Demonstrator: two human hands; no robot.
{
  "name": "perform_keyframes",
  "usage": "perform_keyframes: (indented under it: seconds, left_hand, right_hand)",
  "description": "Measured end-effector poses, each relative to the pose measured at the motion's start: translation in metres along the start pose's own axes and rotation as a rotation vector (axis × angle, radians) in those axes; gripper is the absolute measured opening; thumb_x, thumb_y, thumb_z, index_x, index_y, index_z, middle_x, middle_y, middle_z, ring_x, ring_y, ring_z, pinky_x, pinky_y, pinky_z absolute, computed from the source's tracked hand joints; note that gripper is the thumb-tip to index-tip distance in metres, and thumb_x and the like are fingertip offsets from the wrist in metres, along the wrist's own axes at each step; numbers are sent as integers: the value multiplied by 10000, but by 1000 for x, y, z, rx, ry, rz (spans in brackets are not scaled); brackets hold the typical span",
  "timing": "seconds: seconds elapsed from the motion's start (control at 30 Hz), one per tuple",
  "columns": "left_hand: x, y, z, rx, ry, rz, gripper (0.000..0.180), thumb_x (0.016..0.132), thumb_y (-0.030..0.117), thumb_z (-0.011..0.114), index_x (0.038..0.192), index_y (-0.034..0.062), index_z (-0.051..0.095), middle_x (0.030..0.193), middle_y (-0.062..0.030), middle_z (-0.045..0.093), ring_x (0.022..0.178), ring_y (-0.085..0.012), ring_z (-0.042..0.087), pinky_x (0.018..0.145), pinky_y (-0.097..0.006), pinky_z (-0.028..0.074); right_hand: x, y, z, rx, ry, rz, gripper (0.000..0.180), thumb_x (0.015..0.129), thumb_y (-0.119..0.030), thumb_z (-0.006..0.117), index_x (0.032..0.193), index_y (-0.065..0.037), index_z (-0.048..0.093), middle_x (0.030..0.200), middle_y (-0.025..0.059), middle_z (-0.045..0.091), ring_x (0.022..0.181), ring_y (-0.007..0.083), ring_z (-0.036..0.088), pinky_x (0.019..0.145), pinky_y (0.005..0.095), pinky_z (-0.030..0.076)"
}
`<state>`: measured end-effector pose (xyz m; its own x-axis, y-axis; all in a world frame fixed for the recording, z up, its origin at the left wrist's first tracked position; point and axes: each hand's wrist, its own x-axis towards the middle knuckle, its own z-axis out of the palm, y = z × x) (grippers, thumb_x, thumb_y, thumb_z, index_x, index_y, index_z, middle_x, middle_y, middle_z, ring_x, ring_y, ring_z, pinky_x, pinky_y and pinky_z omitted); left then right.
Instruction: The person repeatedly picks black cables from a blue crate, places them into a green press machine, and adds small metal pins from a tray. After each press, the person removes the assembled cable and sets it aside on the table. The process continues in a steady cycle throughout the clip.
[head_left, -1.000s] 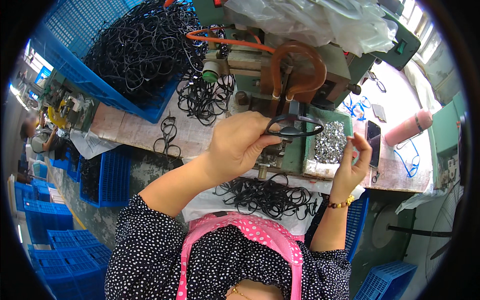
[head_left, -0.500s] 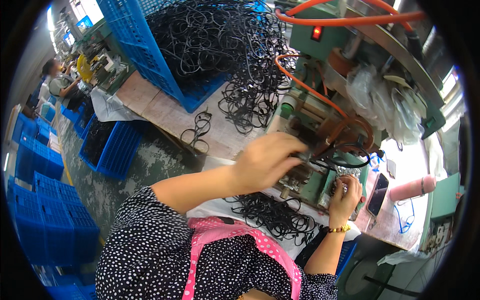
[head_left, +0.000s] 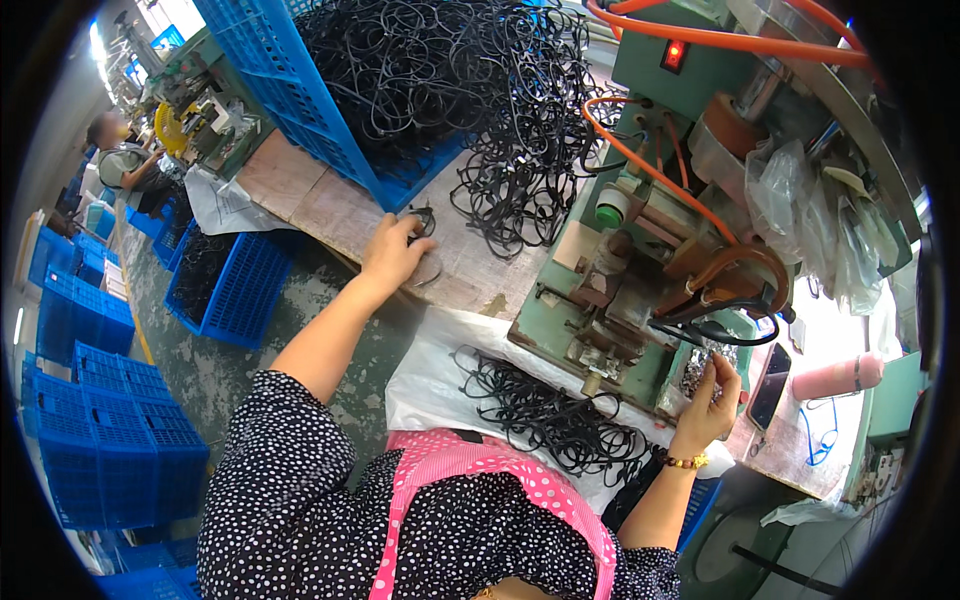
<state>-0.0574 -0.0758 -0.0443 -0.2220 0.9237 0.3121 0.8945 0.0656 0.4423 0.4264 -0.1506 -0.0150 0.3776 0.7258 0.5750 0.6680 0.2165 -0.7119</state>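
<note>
My left hand [head_left: 393,257] is at the table's front edge, fingers curled over a small bunch of thin black cords [head_left: 426,222]. Part of the bunch is covered by the fingers. On the right, my right hand [head_left: 708,408] is by a heap of small shiny metal pieces [head_left: 697,372] at the side of the green press machine [head_left: 560,300]. Its thumb and fingertips are drawn together; whatever they pinch is too small to make out. More black cords [head_left: 555,412] lie on the white cloth [head_left: 425,365] across my lap, below the machine.
A blue crate [head_left: 345,150] overflows with black cords, some spilling onto the table [head_left: 300,190]. Orange hoses [head_left: 660,185] run over the machine. A phone [head_left: 768,385] and a pink bottle [head_left: 838,376] lie at right. Blue crates [head_left: 110,440] stand at left; a person [head_left: 125,165] sits beyond.
My left hand has moved from the machine left to the bunch of cords at the table edge. My right hand stays by the metal pieces. The view has shifted slightly.
</note>
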Motion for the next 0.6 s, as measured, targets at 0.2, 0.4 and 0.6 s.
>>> perform_keyframes:
  seconds: [0.2, 0.4, 0.6]
  left_hand:
    - [2, 1, -29, -188, 217, 50, 186, 978, 209, 592, 1043, 40, 635, 798, -138, 656, 691, -286, 618, 646, -361, 487]
    - [-14, 30, -64, -455, 192, -11, 228, 1052, 173, 494, 1220, 87, 622, 805, -35, 678, 515, -42, 519, 460, -209, 396]
    - [-34, 80, -88, -1036, -50, -247, 408, 1019, 91, 504, 1417, 173, 458, 771, -46, 619, 419, -39, 479, 376, -167, 344]
  right_hand:
    - [1, 7, -1, -10, -22, -86, 147, 932, 23, 599, 1049, 11, 686, 1008, 115, 685, 939, 229, 641, 843, 330, 511]
    - [2, 4, -4, -15, -41, -137, 172, 926, 36, 584, 1049, -6, 695, 1042, 118, 660, 974, 243, 624, 865, 343, 504]
    - [5, 1, -6, 8, -38, -111, 155, 877, 54, 636, 1005, -11, 695, 995, 107, 666, 962, 250, 621, 878, 346, 482]
